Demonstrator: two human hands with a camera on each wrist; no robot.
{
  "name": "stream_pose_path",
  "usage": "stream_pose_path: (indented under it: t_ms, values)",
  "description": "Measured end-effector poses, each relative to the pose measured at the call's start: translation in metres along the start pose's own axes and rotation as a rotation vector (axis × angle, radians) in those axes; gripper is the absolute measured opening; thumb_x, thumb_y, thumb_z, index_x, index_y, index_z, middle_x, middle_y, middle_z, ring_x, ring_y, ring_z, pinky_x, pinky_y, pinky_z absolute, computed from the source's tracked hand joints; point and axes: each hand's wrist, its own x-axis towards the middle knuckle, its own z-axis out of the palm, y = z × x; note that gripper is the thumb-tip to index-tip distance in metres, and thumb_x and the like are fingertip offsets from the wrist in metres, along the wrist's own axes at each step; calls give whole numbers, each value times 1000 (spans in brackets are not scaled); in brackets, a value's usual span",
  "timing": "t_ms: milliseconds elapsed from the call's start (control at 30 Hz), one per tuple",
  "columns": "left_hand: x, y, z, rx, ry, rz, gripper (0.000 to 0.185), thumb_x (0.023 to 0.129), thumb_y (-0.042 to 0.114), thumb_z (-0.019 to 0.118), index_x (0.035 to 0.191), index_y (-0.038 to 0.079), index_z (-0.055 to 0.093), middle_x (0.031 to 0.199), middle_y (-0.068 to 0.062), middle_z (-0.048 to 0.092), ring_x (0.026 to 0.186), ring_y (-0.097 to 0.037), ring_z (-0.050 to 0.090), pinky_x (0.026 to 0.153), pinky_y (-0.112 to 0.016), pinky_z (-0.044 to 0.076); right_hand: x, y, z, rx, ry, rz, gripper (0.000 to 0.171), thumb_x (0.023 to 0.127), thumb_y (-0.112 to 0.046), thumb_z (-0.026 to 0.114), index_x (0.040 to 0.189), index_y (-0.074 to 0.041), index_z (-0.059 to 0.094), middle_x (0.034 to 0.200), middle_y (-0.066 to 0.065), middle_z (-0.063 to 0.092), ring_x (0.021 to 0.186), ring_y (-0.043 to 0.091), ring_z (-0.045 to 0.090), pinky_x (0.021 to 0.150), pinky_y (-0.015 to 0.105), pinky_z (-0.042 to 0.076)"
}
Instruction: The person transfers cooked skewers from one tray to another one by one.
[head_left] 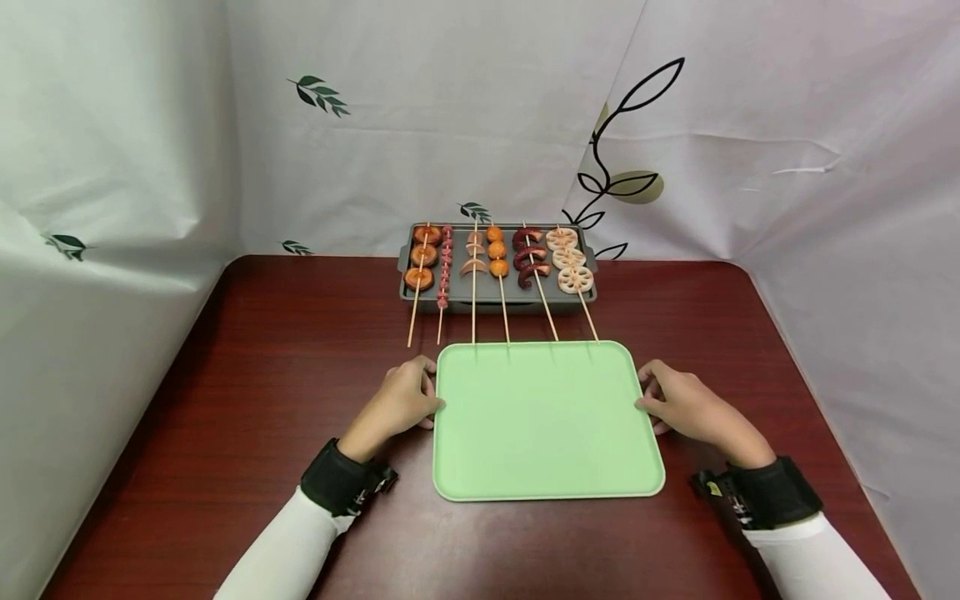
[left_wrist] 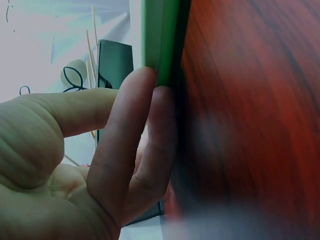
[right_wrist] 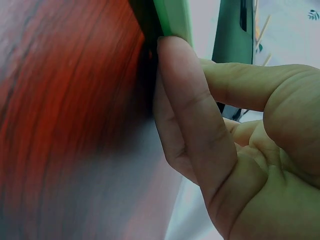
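A light green rectangular tray [head_left: 547, 421] with a low rim lies in front of the person. At its left edge my left hand [head_left: 408, 396] pinches the rim, thumb on the upper side and curled fingers at the side. My right hand [head_left: 678, 404] grips the opposite edge in the same way. Seen close in the left wrist view, fingertips [left_wrist: 142, 82] press against the green tray's edge [left_wrist: 157, 40]. The right wrist view likewise has a fingertip [right_wrist: 177, 55] against the tray's side [right_wrist: 172, 20].
Behind the tray stands a dark grill pan [head_left: 480, 293] bearing several skewers, among them lotus root slices [head_left: 576, 280], octopus tentacles [head_left: 528, 252], orange balls [head_left: 498, 267] and brown round slices [head_left: 418, 278]. Their sticks reach toward the tray's far rim. White cloth walls [head_left: 450, 108] surround the dark red table [head_left: 262, 400].
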Motion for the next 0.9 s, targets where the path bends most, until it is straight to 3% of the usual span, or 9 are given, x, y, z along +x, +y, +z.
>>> stream_pose_path:
  t_ms: [367, 900]
  values:
    - [0, -9, -17, 57, 8, 2, 57, 90, -4, 71, 143, -9, 51, 78, -12, 61, 51, -18, 64, 52, -31, 61, 10, -12, 8, 9, -9, -19, 36, 101, -8, 65, 128, 6, 47, 90, 11, 62, 63, 17, 67, 56, 29, 59]
    - [2, -25, -40, 54, 19, 10, 58, 92, -4, 70, 146, -9, 49, 80, -13, 61, 55, -18, 64, 52, -33, 62, 26, -25, 19, 2, 1, -58, 33, 100, -9, 66, 126, 5, 49, 86, 9, 63, 63, 17, 65, 56, 28, 55]
